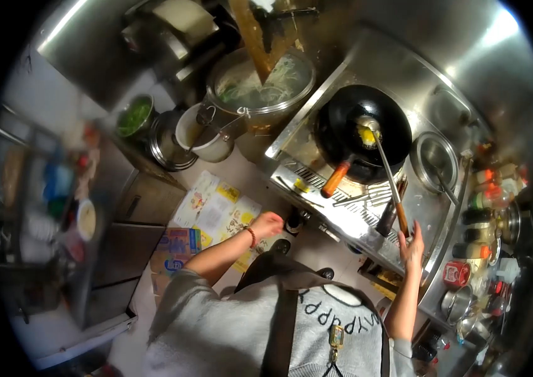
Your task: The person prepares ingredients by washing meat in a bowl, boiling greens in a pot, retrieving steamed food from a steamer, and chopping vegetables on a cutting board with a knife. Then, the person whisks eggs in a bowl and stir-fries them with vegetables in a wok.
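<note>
My right hand (412,249) is at the end of a long ladle (389,166), around its wooden handle, with some fingers stretched along it. The ladle's bowl rests inside a black wok (355,103), over a small yellow mass (367,136) that looks like egg. The wok sits on the burner, its orange wooden handle (335,180) pointing towards me. My left hand (267,224) hangs low in front of the stove's front edge, beside a dark knob-like part (294,221). Its fingers look loosely curled, with nothing visible in them.
A large steaming pot (307,81) with greens stands left of the stove, near a white bucket (213,149) and a bowl of greens (134,116). Right of the wok is a metal pan (435,162) with a utensil. Bottles and a red can (456,274) line the right side.
</note>
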Demonstrator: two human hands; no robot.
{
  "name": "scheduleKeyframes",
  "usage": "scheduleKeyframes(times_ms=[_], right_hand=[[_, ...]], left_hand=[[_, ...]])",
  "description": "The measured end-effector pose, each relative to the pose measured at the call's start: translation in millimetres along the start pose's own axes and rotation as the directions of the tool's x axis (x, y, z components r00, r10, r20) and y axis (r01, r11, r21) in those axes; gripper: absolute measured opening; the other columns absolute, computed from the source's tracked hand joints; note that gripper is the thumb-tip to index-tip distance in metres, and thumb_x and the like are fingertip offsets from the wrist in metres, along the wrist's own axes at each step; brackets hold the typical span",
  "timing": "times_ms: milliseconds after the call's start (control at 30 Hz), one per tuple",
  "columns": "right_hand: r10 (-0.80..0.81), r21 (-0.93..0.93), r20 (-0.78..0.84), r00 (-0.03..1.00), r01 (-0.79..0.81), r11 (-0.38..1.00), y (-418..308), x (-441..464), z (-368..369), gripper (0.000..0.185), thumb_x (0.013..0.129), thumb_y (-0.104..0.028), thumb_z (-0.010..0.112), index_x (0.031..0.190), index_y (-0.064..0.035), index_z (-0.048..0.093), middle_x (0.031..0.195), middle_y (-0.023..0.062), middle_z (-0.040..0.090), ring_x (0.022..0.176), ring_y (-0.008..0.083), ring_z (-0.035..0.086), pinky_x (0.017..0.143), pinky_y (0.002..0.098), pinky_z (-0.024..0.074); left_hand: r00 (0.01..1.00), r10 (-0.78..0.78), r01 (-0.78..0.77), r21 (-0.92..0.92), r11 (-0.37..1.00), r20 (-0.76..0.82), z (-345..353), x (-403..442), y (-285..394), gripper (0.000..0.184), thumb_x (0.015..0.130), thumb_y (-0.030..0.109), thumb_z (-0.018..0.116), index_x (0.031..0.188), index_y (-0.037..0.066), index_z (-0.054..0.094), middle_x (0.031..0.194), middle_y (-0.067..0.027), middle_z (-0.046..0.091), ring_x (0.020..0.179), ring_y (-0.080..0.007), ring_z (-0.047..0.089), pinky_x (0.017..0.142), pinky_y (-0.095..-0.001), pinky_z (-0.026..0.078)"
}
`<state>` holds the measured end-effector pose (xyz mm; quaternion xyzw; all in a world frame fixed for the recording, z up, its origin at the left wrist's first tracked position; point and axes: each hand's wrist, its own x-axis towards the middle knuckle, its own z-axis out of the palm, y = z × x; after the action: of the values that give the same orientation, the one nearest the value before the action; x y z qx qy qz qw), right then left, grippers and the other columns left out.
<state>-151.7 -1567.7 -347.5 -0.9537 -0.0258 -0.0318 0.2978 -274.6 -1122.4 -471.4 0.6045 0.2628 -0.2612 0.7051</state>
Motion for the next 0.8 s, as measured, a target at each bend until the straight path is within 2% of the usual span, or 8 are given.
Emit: scheduleKeyframes(times_ms=[200,300,333,367,433,600,700,800], right_hand=[[0.006,-0.253,0.147,0.989,0.032,0.967,-43,37,51,0.055,0.077,-0.013,0.069,0.126,-0.0039,0.046,0.106,0.0232,0.062,0.099,0.0369,0.061,0.083,0.0391,0.0495],[0.045,-0.239,0.235,0.971,0.013,0.971,-64,47,57,0.046,0.074,-0.015,0.069,0.116,-0.0036,0.055,0.097,0.0239,0.064,0.093,0.0403,0.062,0.08,0.0422,0.0497],[-0.014,-0.248,0.236,0.972,0.074,0.966,-56,55,61,0.04,0.073,-0.017,0.069,0.109,-0.0032,0.059,0.093,0.0258,0.064,0.091,0.0406,0.062,0.078,0.0417,0.0495],[-0.026,-0.248,0.254,0.967,0.091,0.965,-37,68,69,0.035,0.075,-0.016,0.066,0.106,-0.0008,0.06,0.092,0.027,0.063,0.089,0.0407,0.062,0.076,0.0414,0.0493],[-0.115,-0.189,0.218,0.969,0.158,0.969,-54,80,43,0.024,0.087,-0.02,0.056,0.097,0.0017,0.06,0.088,0.0281,0.062,0.087,0.0458,0.059,0.073,0.0467,0.0485],[-0.034,-0.249,0.218,0.975,0.09,0.964,-102,49,-69,0.037,0.078,-0.008,0.062,0.114,-0.0046,0.057,0.098,0.0242,0.064,0.094,0.0385,0.061,0.079,0.039,0.048],[0.022,-0.025,0.27,0.963,-0.016,1.0,-104,19,-98,0.051,0.076,0.001,0.061,0.124,-0.0158,0.054,0.103,0.0229,0.063,0.098,0.0361,0.061,0.082,0.0413,0.0476],[0.036,-0.26,0.268,0.963,0.036,0.965,-100,11,-75,0.059,0.075,0.005,0.059,0.128,-0.018,0.053,0.108,0.0185,0.063,0.102,0.0336,0.061,0.087,0.0385,0.0474]], left_hand=[[0.884,-0.012,-0.177,-0.358,0.917,-0.467,-133,-29,-86,0.021,0.083,0.009,0.063,0.102,0.005,0.056,0.085,-0.0076,0.063,0.075,-0.0149,0.062,0.063,-0.0264,0.05],[0.796,-0.07,-0.146,-0.303,0.942,-0.601,-212,-24,-244,0.011,0.085,0.007,0.057,0.095,0.01,0.059,0.078,-0.0094,0.063,0.074,-0.0242,0.065,0.061,-0.0326,0.051],[0.801,-0.071,0.075,-0.018,0.997,-0.594,-232,-37,-275,0.006,0.085,0.006,0.055,0.089,0.01,0.058,0.073,-0.009,0.06,0.068,-0.024,0.062,0.056,-0.0329,0.049],[0.868,-0.061,0.395,0.61,0.687,-0.493,-247,-62,-287,0.006,0.085,0.006,0.052,0.083,0.009,0.057,0.068,-0.0086,0.057,0.062,-0.0238,0.06,0.051,-0.0332,0.047],[0.917,-0.24,0.355,0.926,0.124,-0.319,-247,-96,-306,0.016,0.084,0.005,0.048,0.071,0.007,0.056,0.058,-0.0078,0.051,0.05,-0.0234,0.054,0.042,-0.0337,0.043],[0.85,-0.057,0.397,0.564,0.724,-0.524,-197,-135,-341,0.013,0.08,0.015,0.051,0.069,0.011,0.057,0.065,-0.0064,0.055,0.061,-0.0228,0.057,0.052,-0.0344,0.046],[0.841,0.219,0.165,0.62,0.767,-0.494,-163,-132,-342,0.013,0.078,0.021,0.053,0.068,0.014,0.058,0.069,-0.0056,0.057,0.067,-0.0224,0.059,0.058,-0.0347,0.048],[0.832,0.354,0.055,0.699,0.713,-0.427,-142,-122,-336,0.014,0.075,0.026,0.055,0.067,0.016,0.059,0.073,-0.005,0.059,0.073,-0.022,0.06,0.064,-0.0348,0.049]])
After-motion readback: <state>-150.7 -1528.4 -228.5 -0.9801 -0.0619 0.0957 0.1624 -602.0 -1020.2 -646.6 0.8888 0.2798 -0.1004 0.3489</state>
